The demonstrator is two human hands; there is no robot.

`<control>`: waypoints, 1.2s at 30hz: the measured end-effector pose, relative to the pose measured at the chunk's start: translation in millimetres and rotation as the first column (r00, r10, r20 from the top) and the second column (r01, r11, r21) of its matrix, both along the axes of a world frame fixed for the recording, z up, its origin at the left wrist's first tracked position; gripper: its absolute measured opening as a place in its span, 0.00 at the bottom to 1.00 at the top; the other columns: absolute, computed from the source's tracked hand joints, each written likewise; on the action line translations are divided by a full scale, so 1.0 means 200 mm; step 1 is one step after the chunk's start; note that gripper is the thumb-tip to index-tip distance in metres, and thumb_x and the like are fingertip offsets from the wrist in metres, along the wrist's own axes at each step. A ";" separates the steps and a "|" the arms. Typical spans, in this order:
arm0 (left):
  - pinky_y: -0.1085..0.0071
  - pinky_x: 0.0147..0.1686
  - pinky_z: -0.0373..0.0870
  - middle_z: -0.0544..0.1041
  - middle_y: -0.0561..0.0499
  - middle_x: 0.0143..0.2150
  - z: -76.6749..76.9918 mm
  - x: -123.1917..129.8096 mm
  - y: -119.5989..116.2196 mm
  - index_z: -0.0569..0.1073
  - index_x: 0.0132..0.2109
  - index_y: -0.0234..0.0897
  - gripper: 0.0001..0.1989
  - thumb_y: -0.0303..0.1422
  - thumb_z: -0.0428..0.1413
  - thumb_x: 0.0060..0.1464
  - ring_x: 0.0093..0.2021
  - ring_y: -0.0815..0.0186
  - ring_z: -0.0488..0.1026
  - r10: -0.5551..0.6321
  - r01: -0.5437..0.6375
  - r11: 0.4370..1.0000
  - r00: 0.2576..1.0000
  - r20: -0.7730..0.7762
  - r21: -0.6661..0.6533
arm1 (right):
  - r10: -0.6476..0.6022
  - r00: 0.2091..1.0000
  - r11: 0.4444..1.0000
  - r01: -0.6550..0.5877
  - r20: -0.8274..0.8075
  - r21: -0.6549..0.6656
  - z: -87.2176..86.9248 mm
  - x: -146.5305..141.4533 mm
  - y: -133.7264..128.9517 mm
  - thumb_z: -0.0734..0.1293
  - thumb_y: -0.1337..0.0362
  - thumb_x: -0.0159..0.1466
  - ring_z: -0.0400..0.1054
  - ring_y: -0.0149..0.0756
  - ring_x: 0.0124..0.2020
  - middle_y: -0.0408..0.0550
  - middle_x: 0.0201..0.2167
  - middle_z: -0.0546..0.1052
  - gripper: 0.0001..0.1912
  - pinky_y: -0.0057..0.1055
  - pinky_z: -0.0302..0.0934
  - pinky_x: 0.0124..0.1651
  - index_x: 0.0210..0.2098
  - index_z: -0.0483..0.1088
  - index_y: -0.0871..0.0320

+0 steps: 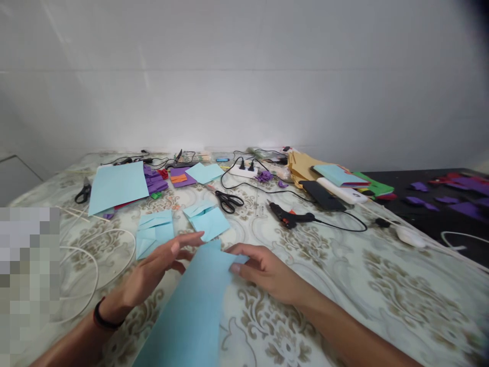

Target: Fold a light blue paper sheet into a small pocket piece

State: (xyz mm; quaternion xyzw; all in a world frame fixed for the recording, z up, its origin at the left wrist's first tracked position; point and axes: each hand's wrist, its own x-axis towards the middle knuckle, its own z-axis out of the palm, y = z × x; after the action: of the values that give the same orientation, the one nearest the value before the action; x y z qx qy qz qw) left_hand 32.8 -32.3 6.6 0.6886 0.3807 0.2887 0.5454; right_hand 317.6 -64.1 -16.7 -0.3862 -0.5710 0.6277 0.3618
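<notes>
A long light blue paper sheet (194, 300) runs from the bottom edge up to the middle of the table, its far end folded or bent. My right hand (263, 270) pinches that far end at its right corner, thumb on top. My left hand (160, 265) is beside the sheet's left edge, fingers stretched and apart, holding nothing. Just beyond my hands lie two folded light blue pieces, one at the left (155, 232) and one in the middle (207, 220).
Black-handled scissors (229, 201) lie past the folded pieces. A glue gun (290, 215) with a black cord is right of them. Behind are a white power strip (243, 171) and a large blue sheet (118, 187). White cable loops (95, 265) lie at left.
</notes>
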 end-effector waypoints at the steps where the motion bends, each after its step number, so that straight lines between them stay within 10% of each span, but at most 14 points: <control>1: 0.58 0.53 0.76 0.70 0.48 0.69 0.00 0.00 0.00 0.66 0.69 0.54 0.24 0.48 0.43 0.72 0.61 0.52 0.72 -0.052 0.054 0.998 0.998 0.039 -0.043 | 0.016 1.000 1.000 -0.016 -0.016 0.010 0.00 0.00 -0.01 0.73 0.50 0.66 0.67 0.31 0.35 0.44 0.36 0.74 0.16 0.26 0.61 0.35 0.41 0.74 0.58; 7: 0.49 0.71 0.52 0.53 0.52 0.78 -0.05 0.04 -0.02 0.58 0.74 0.55 0.29 0.47 0.51 0.70 0.74 0.48 0.53 -0.143 0.145 0.983 0.989 0.023 -0.112 | 0.126 0.977 0.992 -0.122 -0.170 0.032 0.06 -0.02 -0.05 0.73 0.50 0.66 0.65 0.32 0.35 0.44 0.36 0.72 0.16 0.28 0.60 0.40 0.38 0.72 0.58; 15: 0.67 0.45 0.71 0.80 0.47 0.39 -0.14 0.02 0.06 0.79 0.46 0.35 0.14 0.42 0.57 0.68 0.40 0.62 0.75 -0.051 0.085 0.988 0.965 0.256 -0.126 | -0.028 0.992 1.000 0.029 -0.123 0.010 0.07 0.00 -0.01 0.75 0.52 0.64 0.64 0.30 0.31 0.42 0.32 0.74 0.15 0.26 0.60 0.36 0.36 0.73 0.58; 22: 0.59 0.64 0.65 0.72 0.43 0.65 -0.06 -0.01 0.07 0.73 0.63 0.44 0.26 0.50 0.59 0.64 0.66 0.50 0.67 -0.136 0.138 0.990 0.947 0.293 0.011 | -0.117 0.993 0.992 0.116 -0.022 -0.042 0.03 0.00 0.03 0.72 0.48 0.65 0.68 0.29 0.30 0.42 0.31 0.75 0.19 0.25 0.62 0.34 0.39 0.74 0.59; 27: 0.68 0.45 0.75 0.80 0.49 0.53 -0.02 -0.01 0.08 0.74 0.57 0.44 0.20 0.42 0.63 0.61 0.50 0.57 0.78 -0.052 0.053 0.996 0.998 0.026 -0.072 | -0.125 0.986 0.992 0.128 0.111 -0.017 0.04 0.02 0.05 0.70 0.46 0.66 0.67 0.30 0.28 0.42 0.32 0.76 0.20 0.26 0.61 0.31 0.41 0.74 0.59; 31: 0.67 0.42 0.74 0.83 0.50 0.45 0.03 -0.09 0.17 0.78 0.50 0.41 0.15 0.45 0.57 0.64 0.45 0.57 0.79 0.129 -0.074 0.979 0.946 -0.296 0.190 | -0.145 0.929 0.986 0.109 0.341 0.123 0.02 0.10 0.10 0.66 0.48 0.69 0.68 0.34 0.32 0.44 0.35 0.78 0.19 0.28 0.60 0.33 0.42 0.75 0.58; 36: 0.56 0.51 0.73 0.82 0.45 0.48 -0.01 -0.12 0.20 0.78 0.51 0.39 0.13 0.38 0.55 0.63 0.49 0.51 0.78 0.416 -0.049 0.801 0.763 -0.495 0.597 | -0.190 0.750 0.967 0.031 0.634 0.254 0.00 0.16 0.13 0.63 0.52 0.70 0.65 0.35 0.27 0.45 0.32 0.79 0.18 0.30 0.56 0.31 0.43 0.77 0.59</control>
State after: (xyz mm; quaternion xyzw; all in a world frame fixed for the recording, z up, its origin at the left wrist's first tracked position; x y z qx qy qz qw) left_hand 8.9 7.5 3.9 0.8148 0.5207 0.2189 0.1306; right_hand 349.9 -37.4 -17.2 -0.5699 -0.7051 0.3612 0.2182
